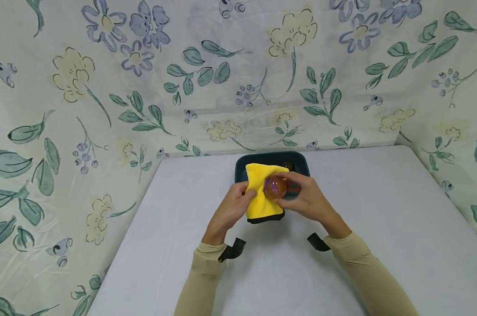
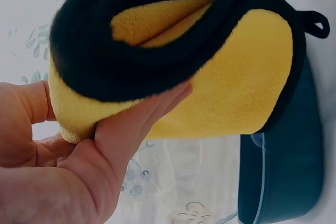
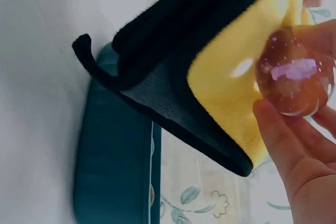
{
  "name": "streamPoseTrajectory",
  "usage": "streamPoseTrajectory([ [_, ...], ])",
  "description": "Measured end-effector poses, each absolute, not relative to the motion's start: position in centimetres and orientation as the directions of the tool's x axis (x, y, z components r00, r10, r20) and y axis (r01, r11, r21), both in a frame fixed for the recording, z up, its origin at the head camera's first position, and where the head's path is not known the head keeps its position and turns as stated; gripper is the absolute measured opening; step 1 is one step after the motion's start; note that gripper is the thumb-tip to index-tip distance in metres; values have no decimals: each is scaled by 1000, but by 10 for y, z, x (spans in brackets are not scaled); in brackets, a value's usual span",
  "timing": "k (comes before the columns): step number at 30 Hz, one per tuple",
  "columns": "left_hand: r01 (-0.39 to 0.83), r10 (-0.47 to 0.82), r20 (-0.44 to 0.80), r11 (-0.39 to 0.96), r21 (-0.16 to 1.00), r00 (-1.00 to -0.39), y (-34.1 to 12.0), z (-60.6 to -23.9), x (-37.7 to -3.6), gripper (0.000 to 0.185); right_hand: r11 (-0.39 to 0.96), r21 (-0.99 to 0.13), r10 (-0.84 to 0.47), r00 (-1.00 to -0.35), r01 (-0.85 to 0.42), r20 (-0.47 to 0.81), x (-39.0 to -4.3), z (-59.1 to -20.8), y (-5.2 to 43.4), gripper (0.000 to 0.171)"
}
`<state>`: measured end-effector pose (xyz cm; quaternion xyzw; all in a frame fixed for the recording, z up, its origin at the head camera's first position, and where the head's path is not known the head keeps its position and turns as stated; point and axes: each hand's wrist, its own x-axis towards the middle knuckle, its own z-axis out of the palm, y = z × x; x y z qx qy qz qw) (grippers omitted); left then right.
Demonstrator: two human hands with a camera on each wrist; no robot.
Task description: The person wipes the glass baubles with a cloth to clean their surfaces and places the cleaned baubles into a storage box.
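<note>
My left hand (image 1: 235,206) grips a folded yellow cloth (image 1: 260,193) with a black backing and edge (image 2: 157,51), its fingers (image 2: 131,129) curled round the fold. Against the cloth my right hand (image 1: 304,197) holds a clear amber ball (image 1: 275,187) with a purple glint (image 3: 296,80) in its fingertips (image 3: 283,135). Both hands hover just above the near rim of a dark teal tray (image 1: 270,160) on the white table (image 1: 341,245). Another dark round object (image 1: 287,166) lies in the tray, mostly hidden.
The floral-patterned fabric (image 1: 104,109) forms a wall behind and to both sides of the table. The tray (image 3: 113,156) stands at the table's far edge, in the middle. Black wrist straps (image 1: 232,250) show on both sleeves.
</note>
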<state>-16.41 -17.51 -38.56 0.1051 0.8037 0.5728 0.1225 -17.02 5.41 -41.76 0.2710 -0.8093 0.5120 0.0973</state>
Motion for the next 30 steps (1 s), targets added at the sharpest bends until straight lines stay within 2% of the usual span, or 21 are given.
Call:
streamPoseTrajectory([
  [8,15,325,-91,309,951,-941,-175,-385,-162,31,345,-806,-262,-874,-482,410,-172,-419,52,63],
  [13,17,316,-87,312,950,-945,-175,-382,-160,33,357,-817,-259,-888,-453,380,-173,-420,52,62],
  [18,17,305,-86,320,947,-949,-173,-381,-158,35,371,-821,-263,-897,-435,356,-173,-421,51,70],
  [30,5,295,-88,302,953,-951,-173,-383,-157,37,485,-737,-298,-881,-471,367,-170,-422,53,66],
])
